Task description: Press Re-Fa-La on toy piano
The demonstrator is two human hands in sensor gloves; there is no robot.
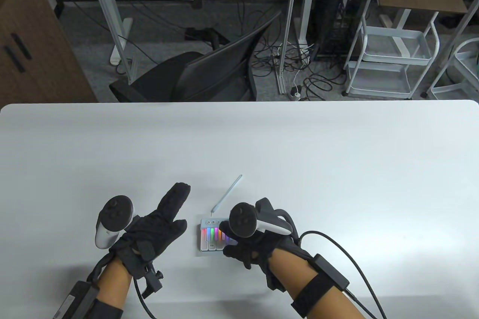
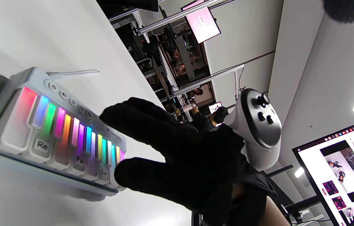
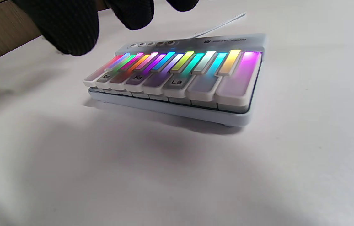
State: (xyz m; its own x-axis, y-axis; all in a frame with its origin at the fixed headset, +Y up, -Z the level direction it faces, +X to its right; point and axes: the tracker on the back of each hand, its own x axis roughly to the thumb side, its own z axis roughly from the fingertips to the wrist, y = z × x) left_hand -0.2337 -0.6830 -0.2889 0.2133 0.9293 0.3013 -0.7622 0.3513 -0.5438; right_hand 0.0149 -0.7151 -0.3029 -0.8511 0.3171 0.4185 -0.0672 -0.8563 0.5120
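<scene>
Right hand point(image 1: 249, 248): poised over the right half of the toy piano point(image 1: 213, 235), fingers loosely spread and holding nothing. In the right wrist view its fingertips point(image 3: 67, 28) hang above the keys' far end, clear of them; whether any finger touches a key cannot be told from the table view, where the tracker point(image 1: 245, 220) on the hand's back covers the keyboard's right part.

Left hand point(image 1: 155, 227): flat on the table point(image 1: 336, 169) just left of the piano, apart from it, fingers extended and spread, gripping nothing; its own tracker point(image 1: 112, 221) sits on the outer side.

Piano: near the table's front edge, centre, lying flat, keys lit in rainbow colours, with labels Re point(image 3: 106, 77), Fa point(image 3: 137, 77) and La point(image 3: 176, 82). A thin pale cord point(image 1: 227, 193) runs from its back edge away across the table.

Beyond the table: a black office chair point(image 1: 209, 72), floor cables, a white wheeled cart point(image 1: 393, 61).
</scene>
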